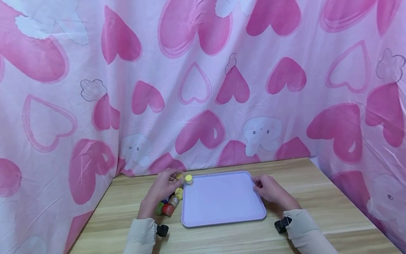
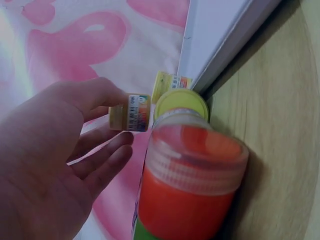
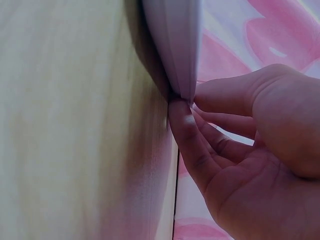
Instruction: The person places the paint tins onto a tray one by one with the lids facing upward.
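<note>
Pinching a small cylindrical ochre-yellow jar (image 2: 131, 113) near the far left corner of a lilac rectangular plastic tray (image 1: 222, 201), the left hand (image 1: 163, 186) had its other fingers loosely bent; the right hand (image 1: 269, 188), thumb and finger nearly together, gripped the tray's right rim.

Two hands (image 1: 163, 185) (image 1: 269, 188), two sleeves (image 1: 140, 235) (image 1: 309, 229), one tray (image 1: 223, 201), one tabletop (image 1: 222, 241), two black wrist devices (image 1: 162, 230) (image 1: 281, 225), at least six jars (image 1: 189, 180) (image 2: 130, 113) (image 1: 179, 193) (image 1: 173, 201) (image 1: 168, 210) (image 1: 159, 208)
</note>
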A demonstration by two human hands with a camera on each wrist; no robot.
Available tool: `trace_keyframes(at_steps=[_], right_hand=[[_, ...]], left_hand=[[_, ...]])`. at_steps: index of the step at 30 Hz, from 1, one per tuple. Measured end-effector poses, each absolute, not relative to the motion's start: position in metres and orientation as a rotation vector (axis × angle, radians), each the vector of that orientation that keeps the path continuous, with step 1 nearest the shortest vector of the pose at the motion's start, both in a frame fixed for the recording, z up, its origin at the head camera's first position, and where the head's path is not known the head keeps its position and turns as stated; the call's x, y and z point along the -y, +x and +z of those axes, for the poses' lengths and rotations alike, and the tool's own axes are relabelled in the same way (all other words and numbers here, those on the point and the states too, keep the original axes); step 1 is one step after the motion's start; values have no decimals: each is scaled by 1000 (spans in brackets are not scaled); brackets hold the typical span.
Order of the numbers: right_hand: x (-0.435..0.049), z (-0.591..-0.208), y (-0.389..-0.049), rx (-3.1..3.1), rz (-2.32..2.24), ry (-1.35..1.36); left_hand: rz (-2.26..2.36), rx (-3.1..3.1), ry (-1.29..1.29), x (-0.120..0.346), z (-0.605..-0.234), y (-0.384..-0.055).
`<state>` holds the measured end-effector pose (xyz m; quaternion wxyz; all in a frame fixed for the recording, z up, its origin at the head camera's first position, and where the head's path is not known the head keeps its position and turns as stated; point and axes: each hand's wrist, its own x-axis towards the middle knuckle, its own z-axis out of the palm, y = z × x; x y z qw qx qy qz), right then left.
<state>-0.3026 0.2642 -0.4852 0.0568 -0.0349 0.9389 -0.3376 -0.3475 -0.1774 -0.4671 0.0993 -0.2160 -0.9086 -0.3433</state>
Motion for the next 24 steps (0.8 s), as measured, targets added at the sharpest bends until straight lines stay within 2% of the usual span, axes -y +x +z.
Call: trace_keyframes(at_steps=[14,24], right_hand=[[-266,-487,-303,-2864,-1006,-131],[-264,-486,-304,-2841,-1018,-92]], left_hand=[[-1018,2410,-694,141,-480,-357],[-1056,2482,-672,126,-482,-359]])
